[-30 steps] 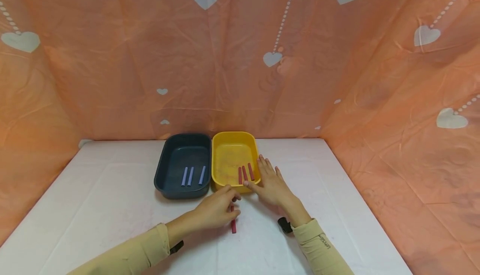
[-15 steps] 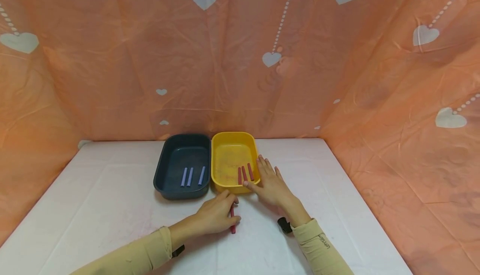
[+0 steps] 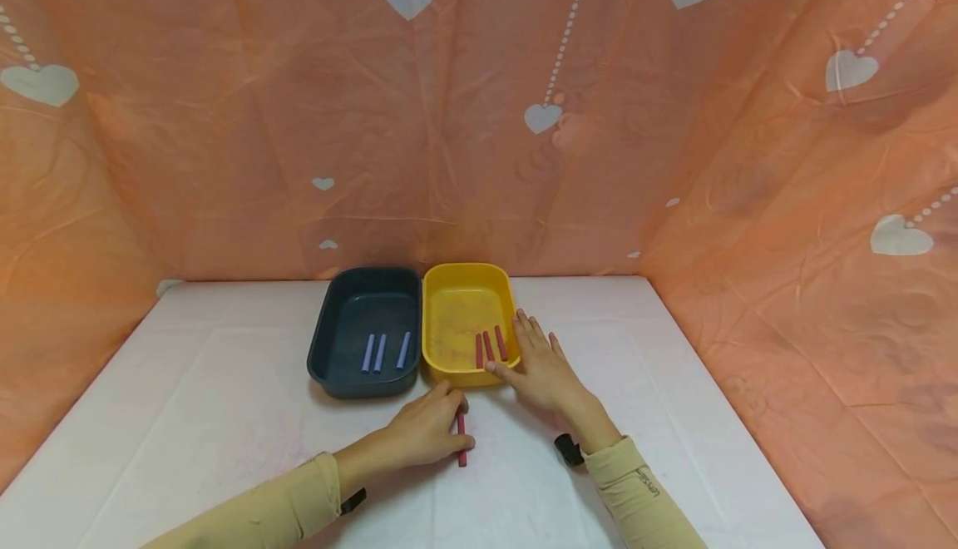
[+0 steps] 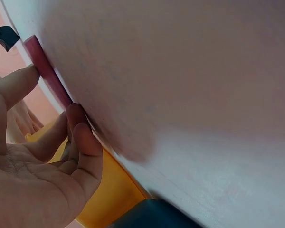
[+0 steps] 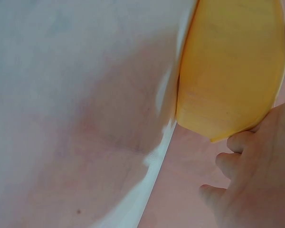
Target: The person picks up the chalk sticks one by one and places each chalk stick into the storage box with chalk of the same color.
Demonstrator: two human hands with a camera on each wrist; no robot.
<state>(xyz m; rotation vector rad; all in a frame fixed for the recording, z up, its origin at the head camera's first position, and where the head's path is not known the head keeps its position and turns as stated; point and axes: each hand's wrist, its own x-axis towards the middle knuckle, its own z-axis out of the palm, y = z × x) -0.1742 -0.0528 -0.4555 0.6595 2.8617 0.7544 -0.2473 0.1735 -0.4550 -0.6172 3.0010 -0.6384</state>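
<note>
In the head view my left hand is at a red chalk stick in front of the trays. The left wrist view has the thumb against the side of this chalk and curled fingertips at its other end, low over the white cloth. My right hand rests along the right rim of a yellow tray, fingers extended and thumb at its front corner. Inside that tray lie 3 red chalk sticks. The right wrist view has the fingertips at the yellow wall.
A dark blue tray stands against the left side of the yellow one, with 3 purple chalk sticks in it. White cloth covers the table. Behind and to the right hangs an orange curtain with white hearts.
My left hand has lowered, drawn slightly nearer, and its thumb and fingers have closed on the red chalk, which has shifted a little left. My right hand has stayed at the yellow tray.
</note>
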